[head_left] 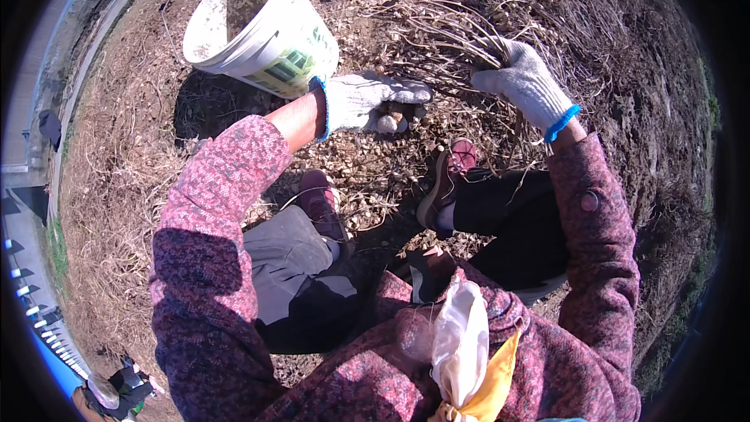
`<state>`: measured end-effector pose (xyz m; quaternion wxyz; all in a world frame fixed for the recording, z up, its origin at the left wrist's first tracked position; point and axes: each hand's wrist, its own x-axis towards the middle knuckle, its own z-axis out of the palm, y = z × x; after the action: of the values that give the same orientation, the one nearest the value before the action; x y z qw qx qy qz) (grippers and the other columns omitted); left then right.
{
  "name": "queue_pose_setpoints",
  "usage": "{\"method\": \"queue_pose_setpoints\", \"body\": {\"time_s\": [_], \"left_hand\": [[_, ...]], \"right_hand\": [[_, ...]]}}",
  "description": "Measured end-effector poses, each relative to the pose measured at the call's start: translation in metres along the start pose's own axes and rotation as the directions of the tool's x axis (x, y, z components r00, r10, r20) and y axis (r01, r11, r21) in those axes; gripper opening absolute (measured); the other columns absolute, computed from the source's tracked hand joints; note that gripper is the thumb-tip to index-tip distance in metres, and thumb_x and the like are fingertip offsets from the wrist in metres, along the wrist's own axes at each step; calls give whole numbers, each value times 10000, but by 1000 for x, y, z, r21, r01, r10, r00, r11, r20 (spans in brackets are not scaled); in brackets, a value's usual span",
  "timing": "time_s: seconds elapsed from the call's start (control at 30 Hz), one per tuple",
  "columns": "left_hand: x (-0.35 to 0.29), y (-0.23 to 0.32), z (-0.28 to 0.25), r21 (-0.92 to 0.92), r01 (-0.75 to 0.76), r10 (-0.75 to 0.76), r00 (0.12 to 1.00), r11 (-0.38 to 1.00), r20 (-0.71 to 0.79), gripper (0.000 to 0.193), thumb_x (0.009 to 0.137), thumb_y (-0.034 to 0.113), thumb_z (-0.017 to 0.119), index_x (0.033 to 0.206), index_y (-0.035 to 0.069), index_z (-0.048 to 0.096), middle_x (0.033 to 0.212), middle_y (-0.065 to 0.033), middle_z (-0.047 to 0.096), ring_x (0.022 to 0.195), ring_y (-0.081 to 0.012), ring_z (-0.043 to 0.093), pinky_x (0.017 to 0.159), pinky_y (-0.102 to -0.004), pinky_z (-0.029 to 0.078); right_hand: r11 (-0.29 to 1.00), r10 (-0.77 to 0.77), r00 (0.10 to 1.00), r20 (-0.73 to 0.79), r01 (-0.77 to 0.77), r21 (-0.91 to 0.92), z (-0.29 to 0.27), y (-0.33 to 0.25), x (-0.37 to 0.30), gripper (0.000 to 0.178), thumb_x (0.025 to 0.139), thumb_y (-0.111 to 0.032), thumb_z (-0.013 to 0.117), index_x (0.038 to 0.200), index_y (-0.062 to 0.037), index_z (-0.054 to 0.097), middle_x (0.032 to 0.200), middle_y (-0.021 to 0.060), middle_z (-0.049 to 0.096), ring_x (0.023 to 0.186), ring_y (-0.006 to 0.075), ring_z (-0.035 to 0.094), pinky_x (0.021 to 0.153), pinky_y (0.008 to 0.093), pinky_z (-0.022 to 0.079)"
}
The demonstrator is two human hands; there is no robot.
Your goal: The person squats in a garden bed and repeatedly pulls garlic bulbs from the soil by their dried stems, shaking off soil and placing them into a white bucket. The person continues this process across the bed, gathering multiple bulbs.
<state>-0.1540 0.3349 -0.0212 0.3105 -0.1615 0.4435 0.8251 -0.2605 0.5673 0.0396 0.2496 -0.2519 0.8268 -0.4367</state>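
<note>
My left hand (375,98), in a whitish knit glove with a blue cuff, reaches out to the right with its fingers stretched. Right against it are several small, pale, rounded lumps (387,123), partly hidden by the glove; I cannot tell their kind or whether any rest in the palm. A matching glove covers my right hand (516,82), closed around a bundle of thin dry stems (462,41) that fan out to the upper left. Behind my left wrist a white bucket (312,43) with a green print leans, its mouth toward the upper left.
Dry leaves and soil (375,172) cover the ground between my shoes (320,202). A tangle of dry vines (594,23) spreads at the far right. A pale paved strip (35,250) runs along the left rim, and part of another person (113,395) shows at the lower left.
</note>
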Motion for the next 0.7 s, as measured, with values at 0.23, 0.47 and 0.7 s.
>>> {"method": "queue_pose_setpoints", "body": {"time_s": [0.23, 0.47, 0.7], "left_hand": [[2, -6, 7, 60, 71, -64, 993, 996, -103, 171, 960, 229, 648, 944, 64, 689, 823, -58, 707, 704, -196, 665, 570, -325, 548], [6, -6, -26, 999, -42, 176, 983, -25, 46, 221, 958, 273, 595, 939, 74, 689, 818, -83, 704, 713, -229, 664, 608, -373, 530], [6, 3, -39, 894, 293, 233, 947, -340, -222, 317, 933, 366, 499, 945, 108, 682, 822, -128, 690, 744, -297, 653, 687, -446, 484]], "right_hand": [[1000, 19, 1000, 1, -19, 4, 0, -1, -1, 226, 833, -73, 763, 1040, -35, 680, 836, -7, 671, 689, 65, 571, 630, 231, 474], [999, 32, 999, 29, -31, -18, 0, 4, 3, 236, 839, -51, 761, 1060, -26, 681, 865, 1, 689, 769, 86, 624, 707, 263, 529], [997, -21, 995, 101, 29, -75, 5, 15, 3, 154, 847, -102, 743, 957, -9, 688, 758, 3, 634, 698, 91, 565, 639, 282, 489]]}}
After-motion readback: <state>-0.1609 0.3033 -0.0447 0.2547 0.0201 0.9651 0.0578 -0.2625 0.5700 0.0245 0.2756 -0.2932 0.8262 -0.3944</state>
